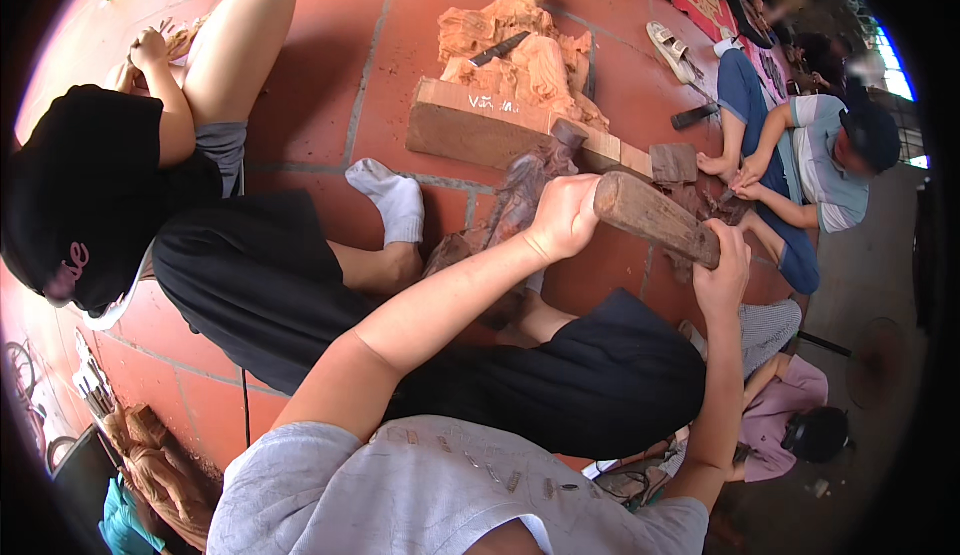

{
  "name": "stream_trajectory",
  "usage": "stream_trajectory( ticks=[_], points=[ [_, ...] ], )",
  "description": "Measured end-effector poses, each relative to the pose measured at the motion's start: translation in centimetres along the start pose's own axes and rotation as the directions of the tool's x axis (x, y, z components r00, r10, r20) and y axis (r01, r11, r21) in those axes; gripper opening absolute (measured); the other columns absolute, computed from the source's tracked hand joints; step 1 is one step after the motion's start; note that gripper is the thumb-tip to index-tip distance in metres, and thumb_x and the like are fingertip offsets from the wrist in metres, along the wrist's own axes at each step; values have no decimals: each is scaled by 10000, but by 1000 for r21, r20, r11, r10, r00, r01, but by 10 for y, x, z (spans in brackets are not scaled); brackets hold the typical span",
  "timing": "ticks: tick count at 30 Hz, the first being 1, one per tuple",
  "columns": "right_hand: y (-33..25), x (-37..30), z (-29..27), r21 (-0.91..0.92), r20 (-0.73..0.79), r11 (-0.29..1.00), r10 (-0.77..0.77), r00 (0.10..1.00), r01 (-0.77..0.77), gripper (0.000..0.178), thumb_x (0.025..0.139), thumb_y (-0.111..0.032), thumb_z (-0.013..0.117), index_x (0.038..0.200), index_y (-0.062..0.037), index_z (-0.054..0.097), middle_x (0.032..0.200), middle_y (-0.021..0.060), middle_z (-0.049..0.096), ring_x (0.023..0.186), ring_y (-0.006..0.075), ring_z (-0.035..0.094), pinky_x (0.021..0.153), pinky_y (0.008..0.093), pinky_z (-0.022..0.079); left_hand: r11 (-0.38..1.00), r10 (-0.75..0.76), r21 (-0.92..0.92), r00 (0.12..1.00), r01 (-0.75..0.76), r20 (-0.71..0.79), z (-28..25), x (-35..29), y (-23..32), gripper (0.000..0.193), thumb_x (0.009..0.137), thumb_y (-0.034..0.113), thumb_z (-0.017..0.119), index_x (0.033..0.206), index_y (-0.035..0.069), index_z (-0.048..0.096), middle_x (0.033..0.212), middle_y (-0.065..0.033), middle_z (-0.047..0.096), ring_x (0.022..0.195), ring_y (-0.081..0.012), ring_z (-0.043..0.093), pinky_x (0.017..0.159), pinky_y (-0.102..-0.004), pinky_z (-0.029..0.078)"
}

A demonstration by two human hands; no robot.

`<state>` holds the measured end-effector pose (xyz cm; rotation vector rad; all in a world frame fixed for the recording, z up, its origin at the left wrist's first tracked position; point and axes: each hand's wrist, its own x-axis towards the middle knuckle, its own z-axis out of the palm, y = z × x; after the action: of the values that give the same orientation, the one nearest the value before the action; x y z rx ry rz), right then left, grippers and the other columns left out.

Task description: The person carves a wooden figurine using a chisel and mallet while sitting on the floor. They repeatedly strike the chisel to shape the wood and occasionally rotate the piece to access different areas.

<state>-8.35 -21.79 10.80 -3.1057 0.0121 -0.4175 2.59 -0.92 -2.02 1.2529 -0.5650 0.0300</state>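
Note:
My right hand is closed round one end of a thick wooden mallet, its worn round end beside my left fist. My left hand is closed just above a dark reddish wood carving; what its fingers hold, if anything, is hidden. The carving rests on the floor between my legs, partly covered by my hand and arm. Beyond it stands a large pale orange carved figure on a wooden base block, with a dark blade-like tool lying across it.
Small wood blocks lie right of the carving on the red tiled floor. People sit close by: one in black at left, one in a striped shirt at right. A tall carved statue stands at lower left.

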Motion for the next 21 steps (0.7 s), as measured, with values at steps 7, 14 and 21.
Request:
stream_trajectory(
  ticks=[7,14,21],
  points=[
    [12,-12,-3,43,-10,995,93,996,-92,474,686,40,683,1142,-59,594,1051,118,618,1017,347,588,881,408,448,959,105,232,962,-166,254,13,-31,14,260,925,229,485,756,71,605,716,-92,607,685,-318,608,669,-409,491],
    [14,-6,-2,142,-27,974,183,983,-178,471,722,41,731,1166,-4,581,1082,158,636,1055,328,622,932,389,467,969,191,125,969,-211,158,13,-17,45,250,916,228,499,733,80,585,679,-84,572,654,-302,591,617,-388,480],
    [12,0,-4,87,-3,975,207,978,-206,448,723,24,737,1146,1,594,1083,151,646,1057,320,625,939,386,465,980,87,151,964,-127,250,21,-19,31,293,912,238,509,674,97,606,620,-84,583,624,-321,605,590,-420,491]
  ],
)
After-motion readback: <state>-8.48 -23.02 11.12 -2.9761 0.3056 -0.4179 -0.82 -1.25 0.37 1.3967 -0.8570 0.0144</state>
